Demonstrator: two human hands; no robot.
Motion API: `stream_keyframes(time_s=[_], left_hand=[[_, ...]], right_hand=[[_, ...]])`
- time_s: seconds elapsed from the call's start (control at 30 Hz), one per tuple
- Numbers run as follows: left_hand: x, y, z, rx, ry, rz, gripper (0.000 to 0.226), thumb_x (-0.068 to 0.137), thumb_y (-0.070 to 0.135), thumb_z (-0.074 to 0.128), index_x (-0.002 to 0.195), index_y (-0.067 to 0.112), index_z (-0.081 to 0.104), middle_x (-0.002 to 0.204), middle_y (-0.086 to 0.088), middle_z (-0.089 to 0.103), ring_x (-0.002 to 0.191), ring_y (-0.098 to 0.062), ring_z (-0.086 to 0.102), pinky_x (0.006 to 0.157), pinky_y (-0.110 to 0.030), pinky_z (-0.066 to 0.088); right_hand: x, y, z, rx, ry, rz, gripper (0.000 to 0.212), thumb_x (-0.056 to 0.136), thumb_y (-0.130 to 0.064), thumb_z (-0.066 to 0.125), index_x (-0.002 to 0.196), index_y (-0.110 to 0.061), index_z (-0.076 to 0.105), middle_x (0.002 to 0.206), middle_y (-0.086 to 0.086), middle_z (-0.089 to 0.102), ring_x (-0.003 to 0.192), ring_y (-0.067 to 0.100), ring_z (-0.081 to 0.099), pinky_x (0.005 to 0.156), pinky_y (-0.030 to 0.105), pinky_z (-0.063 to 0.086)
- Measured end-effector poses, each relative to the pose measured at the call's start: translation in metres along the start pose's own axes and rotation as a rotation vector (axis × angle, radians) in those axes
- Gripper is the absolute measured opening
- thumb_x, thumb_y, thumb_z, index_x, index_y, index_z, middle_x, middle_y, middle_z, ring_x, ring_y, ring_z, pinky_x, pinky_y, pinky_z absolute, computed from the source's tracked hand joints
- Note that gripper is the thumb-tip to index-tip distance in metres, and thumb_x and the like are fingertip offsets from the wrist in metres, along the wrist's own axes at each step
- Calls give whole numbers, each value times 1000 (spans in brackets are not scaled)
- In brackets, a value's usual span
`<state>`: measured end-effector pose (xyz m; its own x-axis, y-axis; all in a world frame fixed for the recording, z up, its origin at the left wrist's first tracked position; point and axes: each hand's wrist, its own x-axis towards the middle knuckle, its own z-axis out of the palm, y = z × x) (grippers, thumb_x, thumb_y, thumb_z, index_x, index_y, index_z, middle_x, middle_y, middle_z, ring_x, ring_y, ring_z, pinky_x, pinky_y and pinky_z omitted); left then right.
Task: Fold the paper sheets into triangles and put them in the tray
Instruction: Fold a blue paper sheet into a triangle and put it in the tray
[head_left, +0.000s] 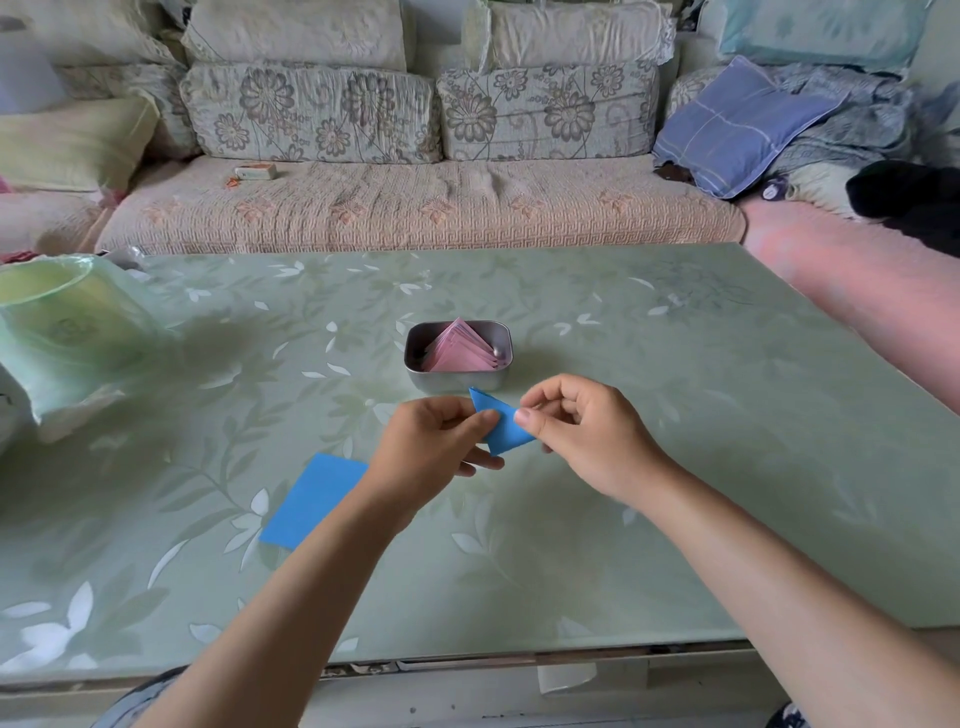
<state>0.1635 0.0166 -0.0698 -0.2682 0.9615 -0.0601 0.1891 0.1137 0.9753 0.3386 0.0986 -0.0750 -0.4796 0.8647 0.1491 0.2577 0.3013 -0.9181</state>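
Forearms bare to elbow; left hand, right hand bare

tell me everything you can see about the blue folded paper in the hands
The blue folded paper is a small, plain matte blue triangle with crisp creased edges, one tip pointing toward the metal tray, which lies just beyond it. It is tilted and seems lifted off the table. The left hand pinches its left side with thumb on top; the right hand pinches its right corner.
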Motion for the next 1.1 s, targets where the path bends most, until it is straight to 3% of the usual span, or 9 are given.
stream_keyframes(time_s=[0.17,0.3,0.4,0.47,0.67,0.83,0.93,1.1], left_hand=[[-1,0,3,-25,-18,-11,15,96,22,63,87,15,72,80,3,77,73,-19,76,58,-21,55],[0,-1,4,11,-24,-13,17,93,25,66,84,12,71,77,1,76,74,-18,75,63,-28,55],[1,-1,1,103,-16,65,4,91,21,69,93,20,71,79,3,76,74,-14,74,64,-31,57],[2,-2,-2,139,-21,147,24,88,16,71,106,31,65,80,4,75,72,-15,74,62,-30,57],[6,-6,-14,285,-81,199,30,82,16,79,94,42,72,69,6,73,62,-6,67,58,-12,48],[5,-8,-14,384,-90,243,27,79,18,82,91,42,75,66,21,69,57,1,57,54,-6,38],[6,-10,-9,455,-75,275,23,76,22,84,91,37,78,73,30,66,65,-1,54,61,-8,40],[8,-20,4,504,-49,167,15,81,21,78,90,32,80,61,35,59,53,5,52,52,-6,36]], right_hand=[[-1,-2,0,66,-53,90,8,89,-25,74,86,-18,75,82,6,75,62,9,63,62,19,50],[0,-4,-4,79,-101,146,8,90,-22,73,83,-19,75,74,-7,72,62,8,64,63,15,50],[1,-3,-7,72,-140,169,9,90,-21,73,82,-20,74,74,-6,71,64,10,63,67,19,51],[2,-2,-8,58,-150,186,9,90,-21,73,81,-21,74,72,-7,70,63,10,63,68,19,49],[5,0,-15,23,-203,209,6,89,-20,74,84,-21,75,70,-9,70,62,8,61,64,15,48],[8,1,-22,-41,-266,223,6,88,-18,75,83,-18,75,68,-13,68,59,3,58,59,11,45],[8,4,-22,-105,-268,222,9,88,-18,76,79,-20,74,67,-14,68,60,-1,57,62,13,46],[9,14,-16,-418,-215,191,9,84,-33,76,75,-31,73,79,-13,72,83,10,66,79,29,50]])
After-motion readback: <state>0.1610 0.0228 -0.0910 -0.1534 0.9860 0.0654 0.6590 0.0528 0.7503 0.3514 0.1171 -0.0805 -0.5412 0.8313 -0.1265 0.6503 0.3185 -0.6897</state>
